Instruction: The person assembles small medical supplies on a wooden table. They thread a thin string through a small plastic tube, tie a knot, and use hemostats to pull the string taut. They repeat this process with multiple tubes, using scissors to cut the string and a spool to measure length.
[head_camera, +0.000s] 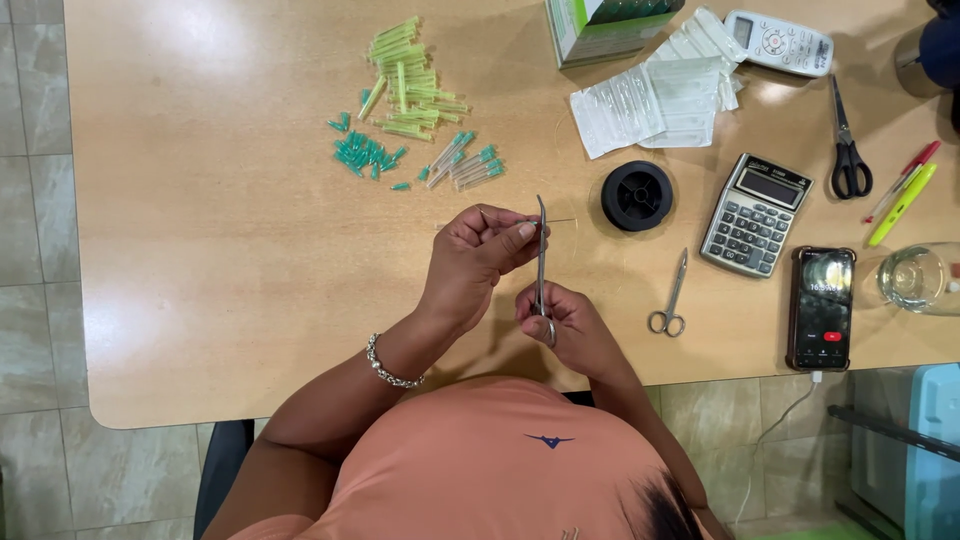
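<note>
My right hand (566, 327) grips the ring handles of slim metal forceps (541, 250), whose jaws point away from me. My left hand (483, 250) pinches a fine needle or thread (560, 221) near the forceps' tip, fingers closed on it; the thin strand runs level to the right. Both hands hover over the wooden table (230, 260) close to its near edge. A beaded bracelet (386, 368) circles my left wrist.
Behind the hands lie a pile of green needle caps and tubes (410, 110), a black thread spool (637, 195), white blister packs (660, 100) and a box (600, 28). To the right: small scissors (670, 300), calculator (755, 213), phone (822, 307), black scissors (848, 150), pens (903, 192), glass (915, 277), remote (778, 42).
</note>
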